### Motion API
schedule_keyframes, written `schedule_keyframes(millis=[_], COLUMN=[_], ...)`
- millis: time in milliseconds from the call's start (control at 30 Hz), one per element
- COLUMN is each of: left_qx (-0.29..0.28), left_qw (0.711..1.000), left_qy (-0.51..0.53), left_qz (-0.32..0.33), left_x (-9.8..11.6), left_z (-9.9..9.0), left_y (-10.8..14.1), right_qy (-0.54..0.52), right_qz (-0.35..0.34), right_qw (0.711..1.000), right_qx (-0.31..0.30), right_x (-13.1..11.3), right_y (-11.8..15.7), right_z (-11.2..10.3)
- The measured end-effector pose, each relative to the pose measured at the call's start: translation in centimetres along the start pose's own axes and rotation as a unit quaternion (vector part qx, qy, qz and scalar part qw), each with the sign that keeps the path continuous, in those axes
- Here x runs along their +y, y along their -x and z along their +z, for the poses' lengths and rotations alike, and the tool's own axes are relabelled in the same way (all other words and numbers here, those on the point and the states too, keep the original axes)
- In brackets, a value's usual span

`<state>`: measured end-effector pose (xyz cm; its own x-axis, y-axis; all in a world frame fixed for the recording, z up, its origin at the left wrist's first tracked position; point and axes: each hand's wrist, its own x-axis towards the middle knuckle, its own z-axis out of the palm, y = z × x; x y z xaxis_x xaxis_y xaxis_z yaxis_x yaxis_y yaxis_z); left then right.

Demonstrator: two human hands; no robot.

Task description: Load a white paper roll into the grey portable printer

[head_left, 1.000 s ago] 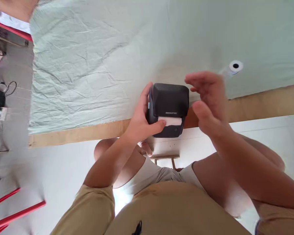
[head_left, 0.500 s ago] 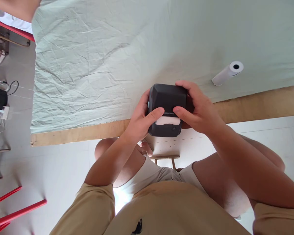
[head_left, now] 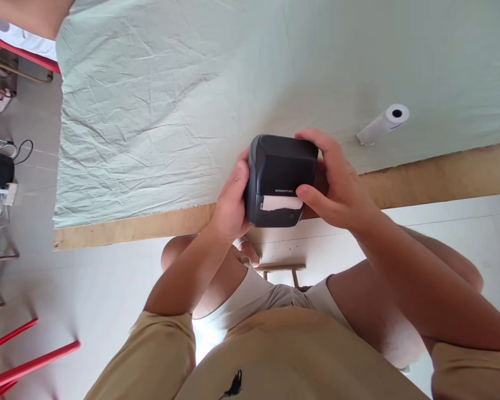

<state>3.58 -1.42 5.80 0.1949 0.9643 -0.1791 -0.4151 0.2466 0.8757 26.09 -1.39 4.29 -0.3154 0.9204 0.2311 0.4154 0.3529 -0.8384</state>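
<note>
A black label printer [head_left: 285,166] is held between both hands above the near edge of the table. White paper [head_left: 281,203] sticks out of the slot on its front, beside a small power button. My left hand [head_left: 233,197] grips the printer's left side, thumb along that side. On the right side, my right hand [head_left: 333,180] wraps round it, with the thumb on the front face near the lettering. A white paper roll [head_left: 381,126] stands upright on the cloth to the right.
A pale green wrinkled cloth [head_left: 150,111] covers the table, whose bare wooden edge [head_left: 441,176] runs along the front. Another person's arm [head_left: 35,16] is at the top left. Red bars [head_left: 33,366], cables and a black bag-like object lie at the left.
The printer has tilted and shifted slightly left and up. My left thumb has moved off its front face to the left side. My right hand keeps its hold.
</note>
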Motion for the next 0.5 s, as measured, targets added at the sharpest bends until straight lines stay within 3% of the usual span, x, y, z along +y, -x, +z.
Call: schedule_keyframes(millis=[133, 267, 400, 500], left_qx=[0.012, 0.043, 0.082, 0.045], left_qw=[1.000, 0.999, 0.994, 0.996], left_qy=[0.004, -0.003, 0.010, -0.007], left_qz=[-0.026, -0.024, -0.075, -0.071], left_x=[0.1, 0.5, 0.8, 0.4], left_z=[0.3, 0.6, 1.0, 0.4], left_y=[0.0, 0.1, 0.0, 0.0], right_qy=[-0.045, -0.024, 0.120, 0.147], right_qz=[-0.036, -0.087, -0.123, -0.097], right_qw=[0.998, 0.996, 0.979, 0.969], right_qx=[-0.002, 0.017, 0.112, 0.175], right_x=[0.5, 0.8, 0.4, -0.5], right_y=[0.1, -0.1, 0.0, 0.4], right_z=[0.2, 0.3, -0.4, -1.0])
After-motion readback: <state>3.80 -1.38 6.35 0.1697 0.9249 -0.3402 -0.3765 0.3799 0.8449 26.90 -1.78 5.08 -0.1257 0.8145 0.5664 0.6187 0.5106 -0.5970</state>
